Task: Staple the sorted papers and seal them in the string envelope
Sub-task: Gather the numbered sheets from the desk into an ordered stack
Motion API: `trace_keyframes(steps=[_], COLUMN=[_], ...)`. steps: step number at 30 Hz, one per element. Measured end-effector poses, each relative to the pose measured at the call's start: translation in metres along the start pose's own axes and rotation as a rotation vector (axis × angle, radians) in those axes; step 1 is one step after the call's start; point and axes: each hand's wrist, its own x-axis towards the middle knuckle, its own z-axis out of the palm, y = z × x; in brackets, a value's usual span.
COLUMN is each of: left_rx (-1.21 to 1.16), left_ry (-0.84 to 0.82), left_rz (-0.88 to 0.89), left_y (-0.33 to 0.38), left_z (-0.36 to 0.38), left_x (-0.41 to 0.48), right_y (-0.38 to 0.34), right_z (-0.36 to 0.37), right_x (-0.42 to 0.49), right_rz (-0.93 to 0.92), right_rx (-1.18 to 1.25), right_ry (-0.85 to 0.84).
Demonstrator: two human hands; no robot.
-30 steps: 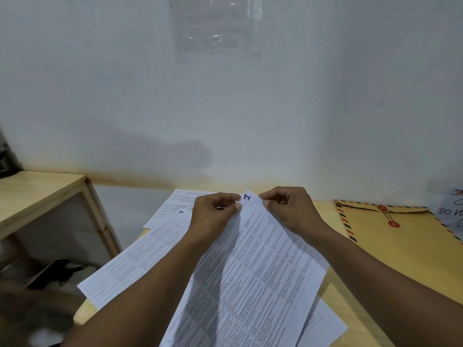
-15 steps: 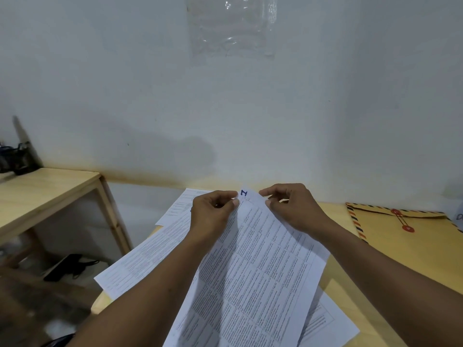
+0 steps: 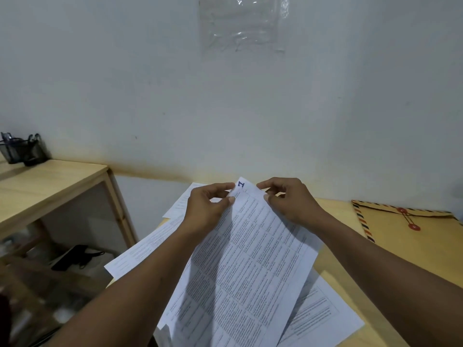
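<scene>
Here we see the string envelope (image 3: 411, 231) lying flat on the wooden table (image 3: 343, 205), well to the right of both hands, with string running between its red buttons. Loose printed sheets (image 3: 140, 249) lie spread on the table under the forearms. A lower wooden shelf (image 3: 50, 181) at the left carries a dark pen holder (image 3: 22, 149). The left hand (image 3: 208, 209) and the right hand (image 3: 290, 204) each pinch the top edge of the lifted papers (image 3: 250, 266), thumb against forefinger, the other fingers curled. A blue mark sits on the corner between them. We cannot tell how many sheets are held, and their lower end runs out of view.
</scene>
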Motion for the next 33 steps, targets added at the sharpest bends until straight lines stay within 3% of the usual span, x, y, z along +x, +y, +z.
trace_keyframes(steps=[13, 21, 26, 33], left_rx=[0.002, 0.074, 0.127, 0.116], left_ry=[0.072, 0.021, -0.001, -0.020], left_rz=[0.023, -0.114, -0.172, -0.200], left_y=[-0.002, -0.020, -0.035, -0.049], left_z=[-0.046, -0.117, -0.146, -0.156], left_x=[0.005, -0.008, -0.012, -0.002], right_y=[-0.008, -0.027, -0.005, 0.012], right_z=[0.021, 0.073, 0.108, 0.130], right_x=[0.005, 0.016, 0.032, 0.041], right_rz=[-0.005, 0.032, 0.103, 0.163], right_rx=[-0.006, 0.052, -0.242, -0.576], right_ry=[-0.040, -0.242, -0.181, -0.223])
